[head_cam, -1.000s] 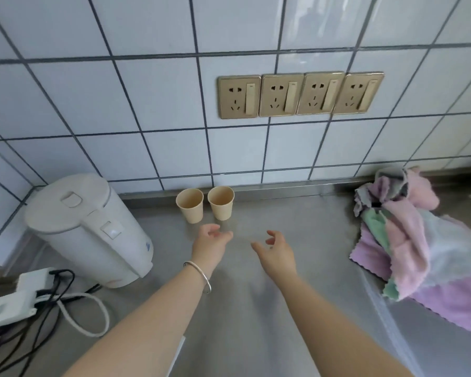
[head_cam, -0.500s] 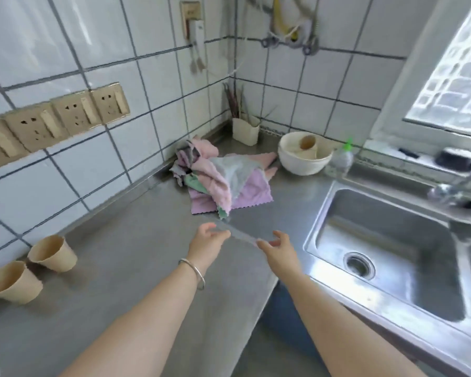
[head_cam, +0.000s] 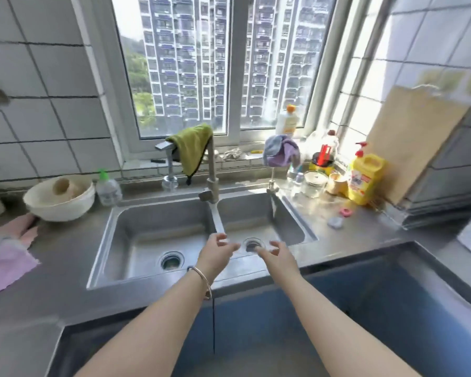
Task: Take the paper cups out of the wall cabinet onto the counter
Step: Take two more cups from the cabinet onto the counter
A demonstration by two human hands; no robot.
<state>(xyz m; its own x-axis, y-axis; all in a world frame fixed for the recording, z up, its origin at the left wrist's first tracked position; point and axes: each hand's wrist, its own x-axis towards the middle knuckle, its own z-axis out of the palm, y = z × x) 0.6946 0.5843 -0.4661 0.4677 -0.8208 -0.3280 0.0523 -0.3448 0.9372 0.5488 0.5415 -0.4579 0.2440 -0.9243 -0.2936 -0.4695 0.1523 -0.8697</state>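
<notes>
My left hand (head_cam: 216, 250), with a silver bangle on its wrist, and my right hand (head_cam: 276, 254) are held out side by side over the front rim of the double sink (head_cam: 101, 254). Both hands hold nothing and their fingers are loosely spread. No wall cabinet is in view. The two paper cups that stood by the tiled wall are out of view. One paper cup (head_cam: 61, 186) lies on its side inside a white bowl (head_cam: 41, 205) at the left of the sink.
A tall faucet (head_cam: 211, 170) with a green cloth (head_cam: 193, 145) stands between the basins. Pink cloths (head_cam: 3, 257) lie on the left counter. Bottles, a glass jar (head_cam: 313, 183), a yellow detergent jug (head_cam: 366, 178) and a leaning cutting board (head_cam: 413, 142) crowd the right corner.
The view has swung to the right, from the wall with the sockets and two cups, past the cloths, to the sink and window. Both hands stay out in front, holding nothing.
</notes>
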